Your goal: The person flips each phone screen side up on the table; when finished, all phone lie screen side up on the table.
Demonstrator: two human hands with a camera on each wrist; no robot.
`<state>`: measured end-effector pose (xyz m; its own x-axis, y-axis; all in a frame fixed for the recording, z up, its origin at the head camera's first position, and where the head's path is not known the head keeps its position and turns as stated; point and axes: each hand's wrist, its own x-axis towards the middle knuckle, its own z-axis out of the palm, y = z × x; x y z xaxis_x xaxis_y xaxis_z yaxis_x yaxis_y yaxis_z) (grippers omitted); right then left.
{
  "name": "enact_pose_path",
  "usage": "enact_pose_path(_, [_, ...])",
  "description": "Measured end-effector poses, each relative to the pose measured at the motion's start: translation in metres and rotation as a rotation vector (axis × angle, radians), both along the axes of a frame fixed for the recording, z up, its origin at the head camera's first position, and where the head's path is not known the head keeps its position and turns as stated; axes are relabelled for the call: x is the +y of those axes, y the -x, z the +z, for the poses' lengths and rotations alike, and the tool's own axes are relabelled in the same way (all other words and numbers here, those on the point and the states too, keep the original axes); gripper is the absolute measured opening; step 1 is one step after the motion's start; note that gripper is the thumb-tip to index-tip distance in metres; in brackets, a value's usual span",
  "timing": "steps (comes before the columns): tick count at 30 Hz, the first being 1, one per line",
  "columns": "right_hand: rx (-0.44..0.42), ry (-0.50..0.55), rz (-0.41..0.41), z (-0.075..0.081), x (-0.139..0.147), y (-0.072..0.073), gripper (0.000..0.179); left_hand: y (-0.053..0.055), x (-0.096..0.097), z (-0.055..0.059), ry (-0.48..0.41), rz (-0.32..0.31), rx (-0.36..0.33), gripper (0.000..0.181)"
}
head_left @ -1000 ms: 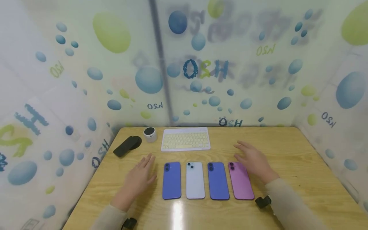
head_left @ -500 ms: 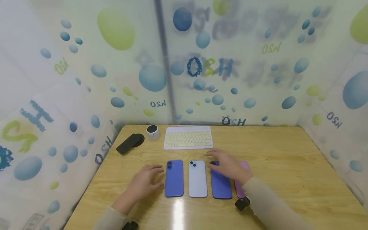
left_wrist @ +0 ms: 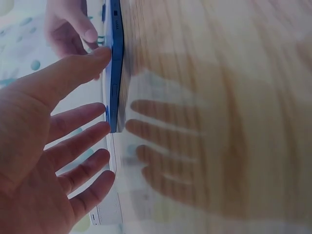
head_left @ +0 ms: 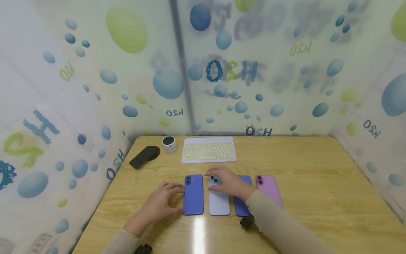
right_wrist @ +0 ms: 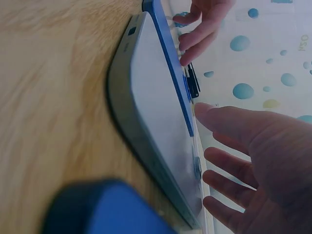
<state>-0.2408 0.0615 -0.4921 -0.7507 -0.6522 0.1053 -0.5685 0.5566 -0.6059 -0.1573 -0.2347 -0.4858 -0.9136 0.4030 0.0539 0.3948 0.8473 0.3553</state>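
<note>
Side by side in a row lie a blue phone (head_left: pixel 194 197), a pale phone (head_left: pixel 219 206), a second blue phone (head_left: pixel 241 209) and a pink phone (head_left: pixel 269 188), backs up. My left hand (head_left: pixel 160 203) is beside the leftmost blue phone, thumb and fingertips right at its left edge. In the left wrist view its fingers are spread and loosely bent along the side of that phone (left_wrist: pixel 116 73). Over the pale phone is my right hand (head_left: pixel 229 181), covering part of its camera end. The right wrist view shows relaxed fingers above the pale phone (right_wrist: pixel 156 102), holding nothing.
Behind the row lies a white keyboard (head_left: pixel 208 150). A small white cylinder with a dark top (head_left: pixel 170 144) and a black object with a round end (head_left: pixel 144 157) are at the back left. Patterned fabric walls (head_left: pixel 279 88) surround the wooden table (head_left: pixel 317 176).
My right hand has moved left, from the pink phone across the second blue one to the pale phone. My left hand has come rightward to the leftmost phone's edge, its fingers bending.
</note>
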Motion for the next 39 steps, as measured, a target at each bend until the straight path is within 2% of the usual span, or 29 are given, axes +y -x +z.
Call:
enact_pose_path(10, [-0.043,-0.072,0.041,-0.003,-0.019,0.008,0.055,0.001,0.002,0.002,-0.003,-0.032,0.023,0.064])
enact_pose_path(19, [0.014,-0.108,0.040,-0.009,-0.023,0.012,0.058,-0.002,0.001,0.000,0.006,-0.017,-0.018,0.070])
enact_pose_path(32, [-0.041,-0.107,-0.002,-0.010,-0.028,0.013,0.065,-0.003,0.005,0.000,0.086,-0.032,0.076,0.072])
enact_pose_path(39, [-0.080,-0.046,-0.015,-0.013,-0.029,0.014,0.070,-0.002,0.006,0.000,0.105,-0.050,0.114,0.077])
